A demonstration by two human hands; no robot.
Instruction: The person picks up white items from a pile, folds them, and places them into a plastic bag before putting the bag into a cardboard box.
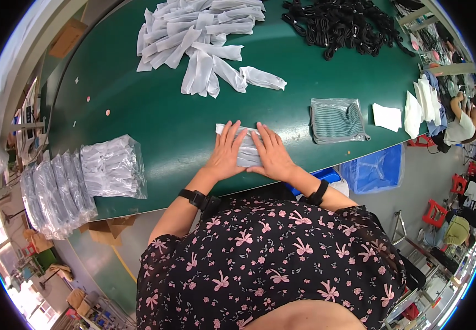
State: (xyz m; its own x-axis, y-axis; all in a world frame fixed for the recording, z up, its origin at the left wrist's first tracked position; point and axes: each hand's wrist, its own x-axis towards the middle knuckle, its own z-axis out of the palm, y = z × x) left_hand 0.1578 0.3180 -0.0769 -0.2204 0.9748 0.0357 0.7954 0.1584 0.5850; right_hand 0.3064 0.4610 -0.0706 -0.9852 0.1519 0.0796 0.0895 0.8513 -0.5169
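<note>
At the near edge of the green table, several white sleeve-like packets point(247, 149) lie side by side in a small flat group. My left hand point(225, 156) rests along their left side, fingers stretched out and pointing away from me. Over the right side lies my right hand point(274, 156), its fingers also extended and a little spread. The two thumbs come close together at the near end of the packets. Both palms partly cover the group, so its outer edges are hidden.
A pile of white packets point(199, 41) covers the far middle of the table point(177, 118). Bundled black cables point(348, 27) lie far right. Bagged packets point(114, 165) sit at left. A bagged teal striped cloth point(337, 121) is at right, above a blue bin point(378, 170).
</note>
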